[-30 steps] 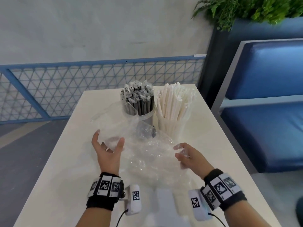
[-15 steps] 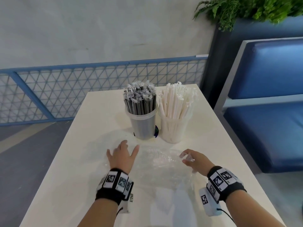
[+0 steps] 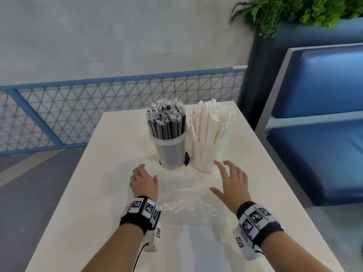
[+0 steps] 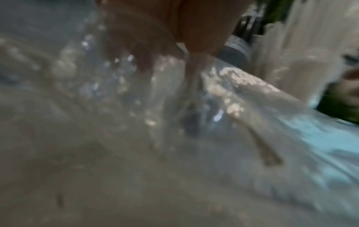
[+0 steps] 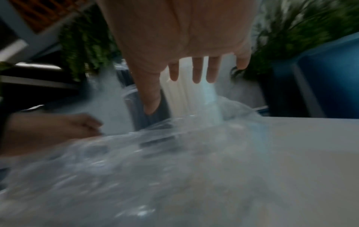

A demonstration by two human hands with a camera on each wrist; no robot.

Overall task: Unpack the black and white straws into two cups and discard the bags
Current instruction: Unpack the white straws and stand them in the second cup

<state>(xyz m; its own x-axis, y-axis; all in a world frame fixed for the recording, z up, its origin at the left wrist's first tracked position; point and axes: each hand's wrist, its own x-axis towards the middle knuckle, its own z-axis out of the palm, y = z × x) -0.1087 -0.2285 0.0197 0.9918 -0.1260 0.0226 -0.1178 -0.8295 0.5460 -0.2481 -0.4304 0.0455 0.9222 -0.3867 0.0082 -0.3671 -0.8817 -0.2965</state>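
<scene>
Nearest the camera, two forearms wearing black wristbands with printed marker tiles reach in from 6 o'clock over the pale tabletop point(image 3: 82, 193). Between the wrists lies the clear plastic bag point(image 3: 184, 199), flattened and crinkled on the tabletop, spreading from the near centre toward 12 o'clock, up to the feet of the cups.

The left hand point(image 3: 144, 181) lies palm down on the bag's edge at 9 o'clock; its fingers point(image 3: 139, 168) look pressed downward, but the head view does not show clearly whether they are flat or curled, and the left wrist view is too blurred to settle it. The right hand point(image 3: 232, 181) hovers over the bag's edge at 3 o'clock, its fingers point(image 5: 196, 70) spread and straight, holding nothing; whether the palm touches the plastic cannot be told.

Just beyond the hands, at 12 o'clock, two translucent cups stand side by side, close enough that they seem to touch. The left cup point(image 3: 172, 152) holds the black straws point(image 3: 167, 122), upright in clear wrappers. The right cup point(image 3: 206, 154) holds the white straws point(image 3: 211, 124), fanning outward slightly.

Farther off, a blue lattice railing point(image 3: 78, 107) runs behind the tabletop from 9 to 12 o'clock; a blue bench seat point(image 3: 324, 114) stands at 3 o'clock, and green fern fronds point(image 3: 294, 10) hang at 1 o'clock.
</scene>
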